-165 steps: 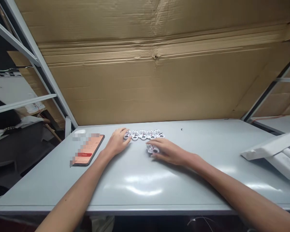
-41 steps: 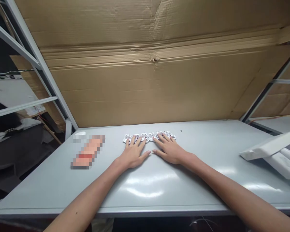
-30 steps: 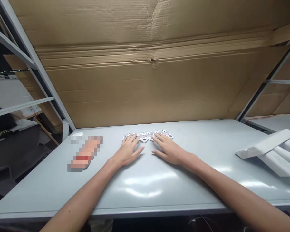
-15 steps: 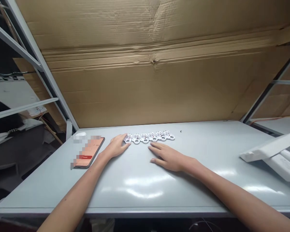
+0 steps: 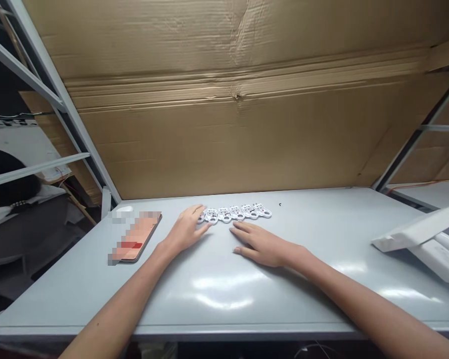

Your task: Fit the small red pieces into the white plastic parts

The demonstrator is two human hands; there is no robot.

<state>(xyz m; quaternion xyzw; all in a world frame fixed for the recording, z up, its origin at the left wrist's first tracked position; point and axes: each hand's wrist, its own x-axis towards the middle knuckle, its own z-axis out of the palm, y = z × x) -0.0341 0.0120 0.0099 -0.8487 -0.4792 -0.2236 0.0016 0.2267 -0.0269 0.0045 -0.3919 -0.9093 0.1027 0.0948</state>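
Several small white flat pieces (image 5: 224,215), each with a ring-shaped end and tiny dark and red details, lie in a row near the back of the table. My left hand (image 5: 189,228) is at the row's left end, thumb and fingers apart. Its fingers partly cover the leftmost piece, and whether they touch it I cannot tell. My right hand (image 5: 262,244) rests on the tabletop just in front of the row's right half. Its fingers are stretched and spread, with nothing in them.
A phone (image 5: 144,237), partly blurred out, lies left of my left hand, with a small white object (image 5: 124,208) behind it. White foam-like pieces (image 5: 422,239) stand at the right. A tiny dark bit (image 5: 280,204) lies behind. Cardboard (image 5: 247,144) walls off the back of the table (image 5: 217,279).
My left hand has shifted slightly right, covering more of the leftmost piece. The right hand and the row have stayed nearly in place.
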